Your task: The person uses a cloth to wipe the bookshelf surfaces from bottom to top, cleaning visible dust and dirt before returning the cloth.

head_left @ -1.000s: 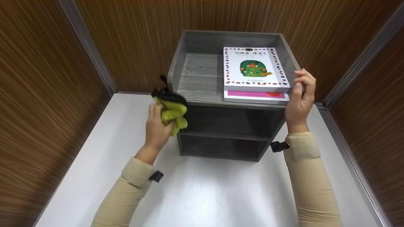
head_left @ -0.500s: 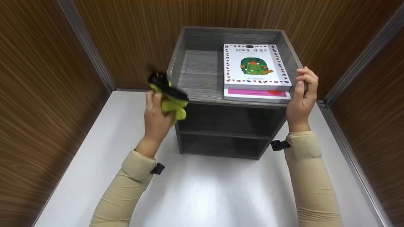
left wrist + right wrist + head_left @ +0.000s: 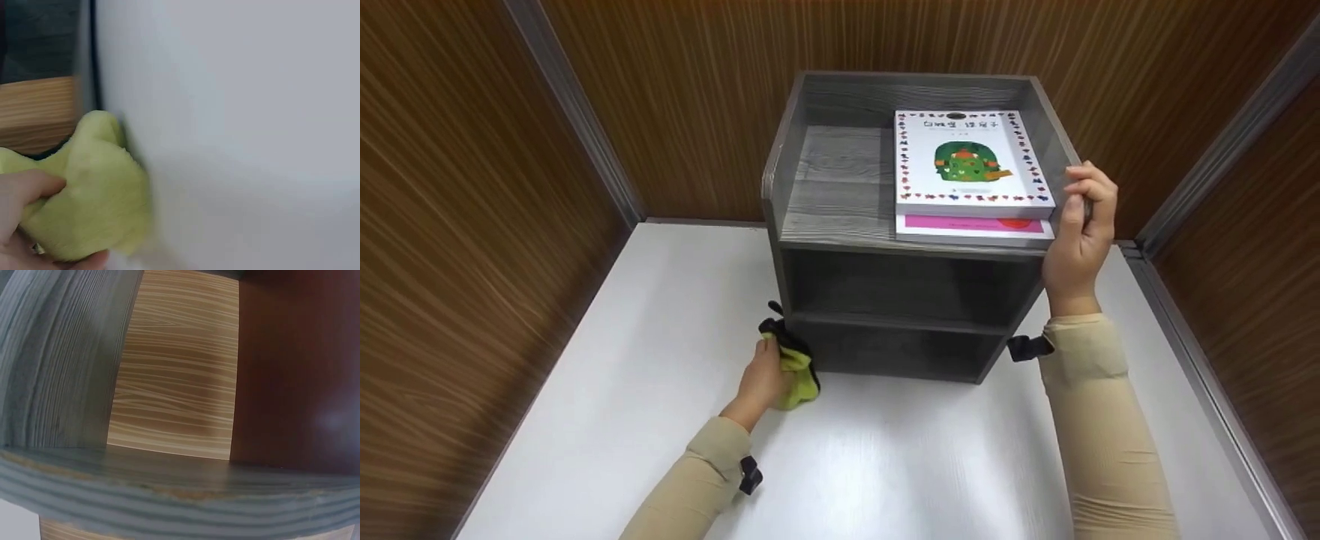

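A grey wood-grain shelf unit (image 3: 840, 246) stands on a white surface. My left hand (image 3: 761, 381) grips a crumpled yellow-green cloth (image 3: 801, 386) with a black side, low at the unit's front left corner. In the left wrist view my thumb and fingers (image 3: 34, 185) pinch the plush cloth (image 3: 104, 191), which lies close along the unit's base. My right hand (image 3: 1080, 232) holds the top of the right side panel, its fingers curled over the edge. The right wrist view has no hand in it, only the unit's worn-edged boards (image 3: 185, 500) close up.
A white picture book (image 3: 915, 165) lies over another book with a pink band (image 3: 945, 223), at the right of the top tray. Two lower compartments (image 3: 900, 289) open to the front. Brown wood-grain walls (image 3: 690, 90) with metal corner strips surround the white surface (image 3: 870, 465).
My left hand has carried the cloth down from beside the upper left panel to the unit's bottom front left corner. My right hand keeps its hold on the panel.
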`<state>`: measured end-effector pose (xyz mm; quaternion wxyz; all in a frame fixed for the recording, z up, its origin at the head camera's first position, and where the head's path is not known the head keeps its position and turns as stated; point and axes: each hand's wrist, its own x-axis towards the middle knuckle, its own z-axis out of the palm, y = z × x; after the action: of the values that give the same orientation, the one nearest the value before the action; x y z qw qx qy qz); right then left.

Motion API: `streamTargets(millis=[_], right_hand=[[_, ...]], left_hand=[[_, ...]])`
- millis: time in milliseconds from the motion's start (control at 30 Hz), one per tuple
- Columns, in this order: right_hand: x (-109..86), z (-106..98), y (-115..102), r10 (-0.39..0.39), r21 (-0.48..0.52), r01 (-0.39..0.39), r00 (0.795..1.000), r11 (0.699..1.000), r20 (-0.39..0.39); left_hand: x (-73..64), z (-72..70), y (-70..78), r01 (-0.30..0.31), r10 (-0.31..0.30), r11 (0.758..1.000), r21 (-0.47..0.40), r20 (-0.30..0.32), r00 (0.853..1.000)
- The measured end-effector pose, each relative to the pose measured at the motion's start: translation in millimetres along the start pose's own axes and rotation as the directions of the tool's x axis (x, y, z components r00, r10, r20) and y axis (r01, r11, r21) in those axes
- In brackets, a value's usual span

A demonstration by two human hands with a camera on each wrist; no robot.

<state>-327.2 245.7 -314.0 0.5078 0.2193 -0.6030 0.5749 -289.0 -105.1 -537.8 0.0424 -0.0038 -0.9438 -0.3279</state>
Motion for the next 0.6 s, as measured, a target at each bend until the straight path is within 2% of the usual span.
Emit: streamTargets(millis=[67,167,267,400,433,467,500,533,567,600], right_hand=[[0.2,0,0,0.004,-0.004,-0.004,1.000,1.000,0.007],[0.5,1,-1,0.015,-0.005,-0.015,1.000,1.000,0.013],[-0.1,0,-2,0.029,-0.020,-0.028,0.999,0.999,0.039],[-1.5,-5,-6,0.070,-0.017,-0.069,0.994,0.997,0.083],[-1.5,-6,-7,0.080,-0.012,-0.079,0.993,0.997,0.090],[-1.3,-7,-8,0.088,-0.006,-0.088,0.992,0.996,0.093],[-1.0,-8,-8,0.093,-0.002,-0.093,0.991,0.996,0.093],[-0.5,-8,-9,0.094,0.000,-0.095,0.991,0.995,0.092],[0.0,-8,-9,0.095,0.001,-0.096,0.991,0.995,0.089],[0.7,-8,-9,0.092,0.001,-0.093,0.992,0.996,0.087]], left_hand=[[0.2,2.9,-1.3,0.034,-0.036,0.999,0.035,0.058,0.998],[-0.2,1.8,-2.0,0.037,-0.039,0.999,0.035,0.046,0.998],[-4.1,-1.7,-2.3,0.028,-0.028,1.000,-0.013,0.020,0.999],[-12.7,-11.1,2.9,-0.014,0.004,0.993,-0.120,-0.077,0.997],[-14.5,-14.9,6.2,-0.037,0.019,0.989,-0.147,-0.125,0.992],[-16.1,-19.2,10.2,-0.084,0.051,0.983,-0.166,-0.192,0.980],[-17.3,-24.1,15.0,-0.155,0.102,0.972,-0.178,-0.275,0.956],[-18.0,-29.6,21.0,-0.241,0.166,0.956,-0.167,-0.366,0.916],[-18.3,-35.9,28.5,-0.338,0.243,0.931,-0.135,-0.461,0.853],[-18.1,-42.7,37.6,-0.437,0.330,0.896,-0.073,-0.548,0.769]])
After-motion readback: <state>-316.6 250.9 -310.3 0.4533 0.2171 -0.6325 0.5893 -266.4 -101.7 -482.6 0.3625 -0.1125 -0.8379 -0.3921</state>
